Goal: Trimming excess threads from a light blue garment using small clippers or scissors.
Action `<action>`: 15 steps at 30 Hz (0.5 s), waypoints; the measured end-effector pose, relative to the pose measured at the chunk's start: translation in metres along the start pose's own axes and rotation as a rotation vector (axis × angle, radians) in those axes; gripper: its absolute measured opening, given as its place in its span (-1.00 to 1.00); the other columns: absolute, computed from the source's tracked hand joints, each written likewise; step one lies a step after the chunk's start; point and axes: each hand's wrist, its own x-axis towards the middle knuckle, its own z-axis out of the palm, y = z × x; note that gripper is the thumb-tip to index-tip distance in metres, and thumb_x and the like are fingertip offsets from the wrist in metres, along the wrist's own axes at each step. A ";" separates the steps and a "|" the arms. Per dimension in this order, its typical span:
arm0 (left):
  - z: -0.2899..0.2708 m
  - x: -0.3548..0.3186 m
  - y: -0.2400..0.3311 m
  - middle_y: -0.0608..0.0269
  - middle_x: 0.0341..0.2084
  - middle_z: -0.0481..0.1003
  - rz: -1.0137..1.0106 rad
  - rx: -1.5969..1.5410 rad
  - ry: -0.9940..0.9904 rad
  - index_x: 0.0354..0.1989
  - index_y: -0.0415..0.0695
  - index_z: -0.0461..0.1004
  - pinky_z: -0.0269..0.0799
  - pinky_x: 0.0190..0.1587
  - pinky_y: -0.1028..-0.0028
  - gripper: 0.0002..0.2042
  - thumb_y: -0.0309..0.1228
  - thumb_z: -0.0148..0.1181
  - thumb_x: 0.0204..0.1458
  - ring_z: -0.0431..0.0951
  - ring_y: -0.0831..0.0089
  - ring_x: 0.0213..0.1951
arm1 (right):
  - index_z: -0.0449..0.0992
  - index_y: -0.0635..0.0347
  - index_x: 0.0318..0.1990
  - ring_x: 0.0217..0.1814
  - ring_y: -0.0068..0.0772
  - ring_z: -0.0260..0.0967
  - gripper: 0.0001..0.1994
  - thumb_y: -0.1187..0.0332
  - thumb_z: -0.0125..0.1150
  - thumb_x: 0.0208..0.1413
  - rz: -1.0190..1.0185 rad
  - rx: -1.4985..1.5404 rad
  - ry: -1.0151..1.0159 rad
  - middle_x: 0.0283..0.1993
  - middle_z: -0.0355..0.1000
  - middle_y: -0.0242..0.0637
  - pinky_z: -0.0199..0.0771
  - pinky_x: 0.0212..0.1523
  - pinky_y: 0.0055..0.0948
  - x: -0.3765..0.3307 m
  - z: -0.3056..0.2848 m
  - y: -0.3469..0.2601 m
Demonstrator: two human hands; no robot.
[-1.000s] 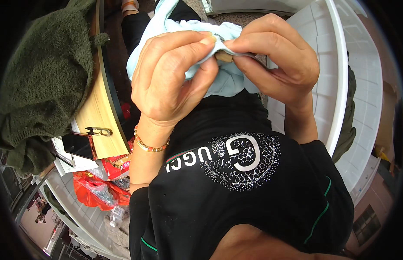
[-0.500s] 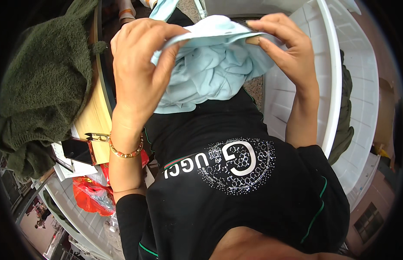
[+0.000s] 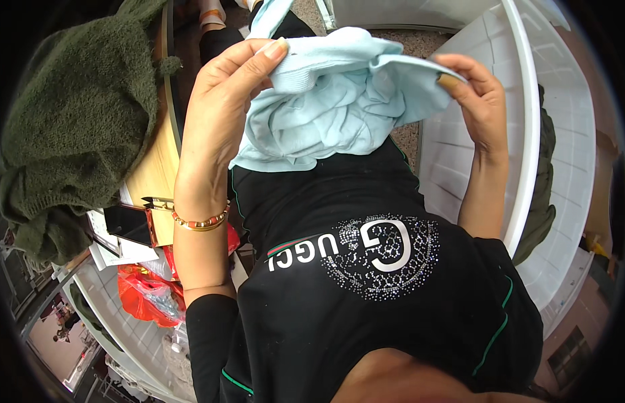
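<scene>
As the head camera looks down, the left hand (image 3: 221,114) pinches one edge of a pale blue knitted cotton garment (image 3: 326,107) between thumb and fingers, closed firmly on the cloth. The right hand (image 3: 477,101) grips the opposite edge, its fingers folded over the fabric. The garment hangs between both hands, in front of the person's chest, and its lower folds touch the black shirt with a glittering round emblem (image 3: 386,295). On the left wrist sits a thin gold bracelet with orange beads (image 3: 199,221). To the left, a dark green fuzzy sweater (image 3: 77,127) lies on a light wooden board (image 3: 151,174). On the right stands a white plastic basket (image 3: 561,134), with a dark green cloth (image 3: 544,181) draped over its wall.
</scene>
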 end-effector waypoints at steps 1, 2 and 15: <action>0.002 -0.001 -0.001 0.43 -0.39 0.58 0.008 -0.006 0.015 -0.18 -0.21 0.65 0.34 -0.22 0.65 -0.81 -0.34 0.28 0.19 0.45 0.71 -0.34 | 0.54 0.35 0.01 -0.11 -0.61 0.44 -0.76 0.54 0.22 0.19 -0.083 0.042 0.102 -0.06 0.52 -0.28 0.40 -0.03 -0.64 0.001 0.002 -0.003; 0.004 -0.002 -0.001 0.43 -0.39 0.58 0.016 -0.012 0.029 -0.18 -0.21 0.65 0.34 -0.23 0.64 -0.81 -0.33 0.28 0.20 0.45 0.71 -0.34 | 0.53 0.39 0.04 -0.07 -0.55 0.46 -0.74 0.57 0.20 0.19 -0.148 0.074 0.170 0.00 0.50 -0.21 0.45 0.02 -0.56 0.004 0.003 -0.004; 0.050 -0.024 -0.003 0.42 -0.40 0.58 0.203 0.043 0.046 -0.17 -0.26 0.64 0.31 -0.27 0.74 -0.84 -0.44 0.30 0.18 0.44 0.77 -0.35 | 0.64 0.25 -0.22 -0.34 -0.34 0.50 -0.70 0.68 0.40 -0.20 -0.905 -0.666 -0.173 -0.32 0.49 -0.26 0.50 -0.40 -0.49 0.026 0.076 -0.050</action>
